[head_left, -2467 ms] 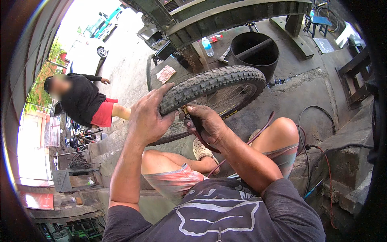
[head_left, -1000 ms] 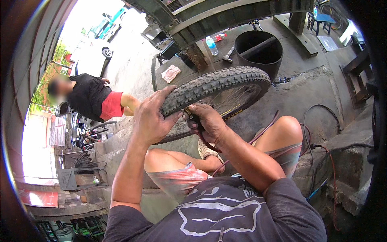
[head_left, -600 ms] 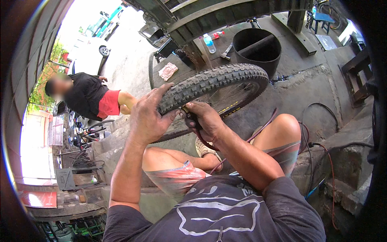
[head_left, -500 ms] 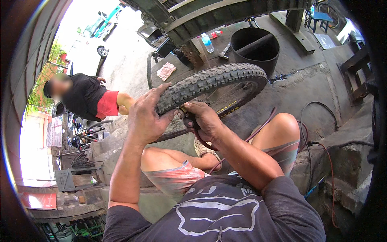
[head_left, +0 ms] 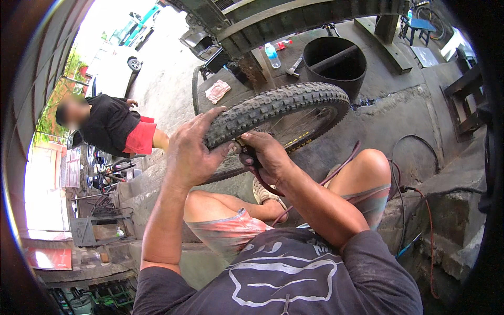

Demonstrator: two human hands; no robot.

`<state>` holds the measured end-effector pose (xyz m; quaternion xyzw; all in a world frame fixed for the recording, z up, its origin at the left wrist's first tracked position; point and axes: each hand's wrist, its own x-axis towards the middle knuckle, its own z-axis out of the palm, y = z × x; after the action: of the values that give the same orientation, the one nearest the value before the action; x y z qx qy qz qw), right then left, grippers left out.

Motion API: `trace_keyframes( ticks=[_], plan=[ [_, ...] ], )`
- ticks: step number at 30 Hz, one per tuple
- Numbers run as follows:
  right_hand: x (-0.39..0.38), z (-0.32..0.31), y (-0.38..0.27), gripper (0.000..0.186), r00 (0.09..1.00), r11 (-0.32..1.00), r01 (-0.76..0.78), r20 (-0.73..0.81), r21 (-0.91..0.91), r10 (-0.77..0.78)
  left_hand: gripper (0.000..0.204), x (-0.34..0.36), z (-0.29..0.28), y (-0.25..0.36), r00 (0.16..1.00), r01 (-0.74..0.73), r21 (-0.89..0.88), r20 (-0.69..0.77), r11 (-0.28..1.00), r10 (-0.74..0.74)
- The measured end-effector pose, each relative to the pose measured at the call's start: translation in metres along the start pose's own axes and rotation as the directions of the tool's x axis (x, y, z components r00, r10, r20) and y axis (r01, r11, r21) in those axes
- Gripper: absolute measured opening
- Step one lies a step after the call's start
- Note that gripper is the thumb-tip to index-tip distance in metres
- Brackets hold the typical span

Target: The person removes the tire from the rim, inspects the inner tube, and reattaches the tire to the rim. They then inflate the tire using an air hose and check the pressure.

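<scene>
A bicycle wheel with a knobbly black tyre point(head_left: 278, 102) stands tilted in front of me, above my legs. My left hand point(head_left: 197, 149) is wrapped round the near left end of the tyre, fingers over the tread and thumb at the inner rim. Close beside that thumb, my right hand point(head_left: 265, 157) is closed on an air hose fitting with a small brass-coloured tip point(head_left: 239, 143), held against the rim. From under this hand the dark red air hose point(head_left: 270, 190) runs down and away to the right. The valve itself is hidden by my fingers.
Behind the wheel are a large black metal drum point(head_left: 336, 60), a hammer point(head_left: 295, 66), a plastic bottle point(head_left: 272, 55) and a pink cloth point(head_left: 217, 91). A person in red shorts point(head_left: 140, 137) stands at the left. Cables point(head_left: 431, 236) lie on the concrete at the right.
My hands keep their hold on the tyre and the hose fitting, with hardly any shift. The person at the left has changed leg position slightly.
</scene>
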<state>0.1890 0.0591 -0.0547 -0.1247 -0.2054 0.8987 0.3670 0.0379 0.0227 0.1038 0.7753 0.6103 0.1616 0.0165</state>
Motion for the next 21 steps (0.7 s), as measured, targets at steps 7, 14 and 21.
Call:
trace_keyframes(
  ticks=[7,14,21],
  plan=[
    [-0.002,0.01,-0.012,0.024,0.984,0.994,-0.105,-0.144,-0.026,0.1,0.071,0.0,0.003,-0.003,1.0,-0.002,-0.007,-0.015,1.0,0.002],
    [0.009,-0.037,0.035,0.022,0.941,0.969,-0.246,-0.239,0.008,0.24,0.07,0.012,-0.025,-0.009,0.981,0.114,0.001,0.157,0.993,-0.113],
    [0.005,-0.026,0.037,0.023,0.957,0.981,-0.166,-0.259,-0.104,0.134,0.072,0.065,0.005,0.032,0.975,-0.161,0.117,0.176,0.98,0.139]
  ],
)
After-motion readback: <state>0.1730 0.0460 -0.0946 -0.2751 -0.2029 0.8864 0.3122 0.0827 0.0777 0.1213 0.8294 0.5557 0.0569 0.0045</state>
